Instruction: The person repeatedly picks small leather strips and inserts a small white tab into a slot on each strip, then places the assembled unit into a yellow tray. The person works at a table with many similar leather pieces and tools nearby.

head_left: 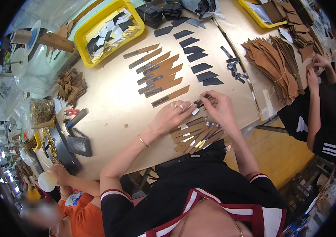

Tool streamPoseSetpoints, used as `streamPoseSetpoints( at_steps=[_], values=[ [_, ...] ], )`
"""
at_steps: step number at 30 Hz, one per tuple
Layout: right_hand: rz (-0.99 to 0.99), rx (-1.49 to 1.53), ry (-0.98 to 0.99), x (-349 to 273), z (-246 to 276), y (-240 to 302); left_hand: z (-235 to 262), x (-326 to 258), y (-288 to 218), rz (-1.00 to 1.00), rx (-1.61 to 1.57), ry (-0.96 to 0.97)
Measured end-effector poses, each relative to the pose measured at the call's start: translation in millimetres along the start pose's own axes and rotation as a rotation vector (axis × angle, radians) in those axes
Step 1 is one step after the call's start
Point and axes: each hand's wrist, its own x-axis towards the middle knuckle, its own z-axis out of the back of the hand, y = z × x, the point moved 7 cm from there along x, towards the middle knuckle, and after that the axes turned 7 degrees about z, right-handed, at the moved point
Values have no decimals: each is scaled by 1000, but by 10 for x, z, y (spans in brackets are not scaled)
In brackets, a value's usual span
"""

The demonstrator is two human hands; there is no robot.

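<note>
Both my hands meet over the near middle of the table. My right hand [218, 107] pinches a small black strip [202, 100] between its fingertips. My left hand [172, 115], with rings on its fingers, is closed at the strip's other end, where a small white tab [195, 111] shows by the fingertips. Just below the hands lies a fanned pile of brown leather strips [189, 136] with white and yellow tabs. Beyond them, a slanted row of brown strips with dark ends [170, 96] lies beside a column of black angled pieces [207, 75].
A yellow tray [81, 54] of scraps stands at the far left. Small black strips [237, 70] and bundled brown leather [268, 65] lie to the right. On the left are a hammer [75, 118] and a dark metal block [79, 146]. People sit at the left and right.
</note>
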Motion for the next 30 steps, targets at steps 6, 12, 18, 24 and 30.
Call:
streamPoseSetpoints(
  at_steps=[6, 12, 18, 24, 30],
  values=[
    [17, -12, 15, 9, 20, -20, 60, 15, -8, -223, 47, -169],
    [-10, 11, 10, -4, 25, -11, -26, 75, 25, -242, 138, -57],
    [133, -76, 162, -92, 1, 132, -29, 124, 3, 1, 129, 76],
    [417, -516, 334, -343, -128, 359, 48, 55, 120, 294, -136, -3],
    [625, -1078, 271, -419, -291, 546, 577, -244, 453, 537, -24, -455]
  ],
)
